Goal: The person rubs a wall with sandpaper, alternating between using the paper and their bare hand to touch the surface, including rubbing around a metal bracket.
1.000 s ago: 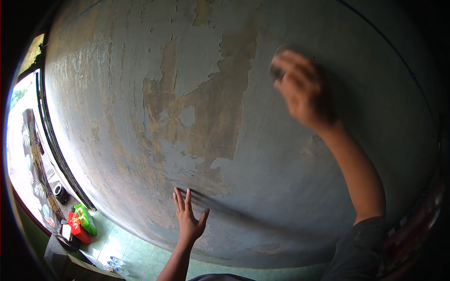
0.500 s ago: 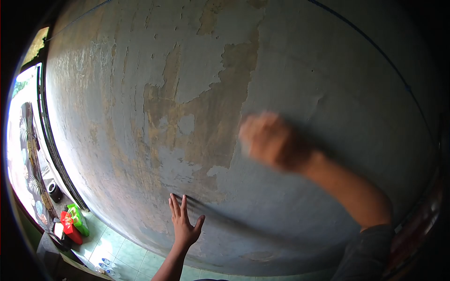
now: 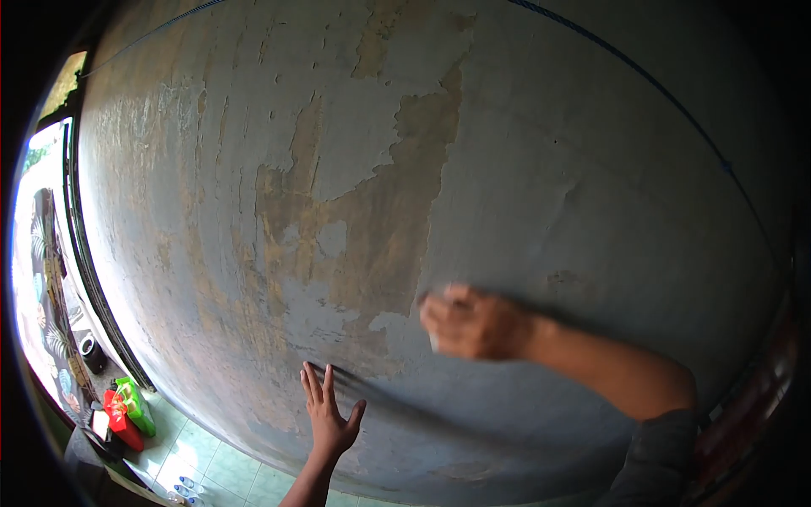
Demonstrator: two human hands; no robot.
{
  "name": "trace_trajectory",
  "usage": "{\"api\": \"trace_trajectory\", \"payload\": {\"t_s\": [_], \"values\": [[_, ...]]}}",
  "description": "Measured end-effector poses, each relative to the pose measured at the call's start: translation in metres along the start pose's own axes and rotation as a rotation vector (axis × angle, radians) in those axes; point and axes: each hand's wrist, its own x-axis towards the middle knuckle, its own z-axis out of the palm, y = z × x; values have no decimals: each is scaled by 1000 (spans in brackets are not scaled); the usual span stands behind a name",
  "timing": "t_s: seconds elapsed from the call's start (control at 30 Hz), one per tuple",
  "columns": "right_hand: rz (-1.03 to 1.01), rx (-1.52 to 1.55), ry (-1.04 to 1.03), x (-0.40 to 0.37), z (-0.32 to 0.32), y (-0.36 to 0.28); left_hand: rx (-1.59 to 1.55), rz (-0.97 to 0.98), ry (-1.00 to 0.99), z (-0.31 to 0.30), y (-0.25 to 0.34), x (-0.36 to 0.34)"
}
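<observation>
At the lower middle of the wall (image 3: pixel 591 169), keep the left hand (image 3: pixel 329 420) spread flat and open, fingers pointing up, as a brace against the surface. Work with the right hand (image 3: pixel 473 324) curled shut and pressed to the plaster just right of the lower tip of the bare brown patch (image 3: pixel 380 211). Treat the contents of that fist as unconfirmed owing to motion blur. Judging by the stroke, apply even pressure, overlap each pass, and follow the boundary between grey paint and exposed patch rather than skipping across it. Avoid loading body weight onto the bracing palm near loose flakes. Stay clear of the blue cord (image 3: pixel 724 166) toward the upper right corner and of the red and green packs (image 3: pixel 125 412) on the floor below the lower left corner.

Compare with the view half a second earlier: find the right hand lower on the wall, level with the patch's bottom edge instead of its midsection, with a flatter forearm. Find the left hand in the same spot, palm unmoved
</observation>
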Motion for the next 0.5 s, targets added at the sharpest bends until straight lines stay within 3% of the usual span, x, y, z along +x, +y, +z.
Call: {"api": "trace_trajectory", "payload": {"t_s": [0.07, 0.2, 0.27, 0.3, 0.4, 0.5], "values": [[-94, 35, -82, -10, 8, -16, 16, 8, -10, -2, -3, 2], [294, -115, 102, 1, -60, 107, 21, 32, 11, 2, -5, 1], [752, -145, 293, -10, -88, 149, 13, 31, 13, 0, -2, 1], [797, -258, 354, -13, -98, 157, 8, 24, 9, -2, 1, 1], [566, -353, 178, -13, -65, 102, 10, 39, -3, -3, -5, 0], [212, 121, -124, -24, -22, -5, 15, 57, -17, -2, -11, 2]]}}
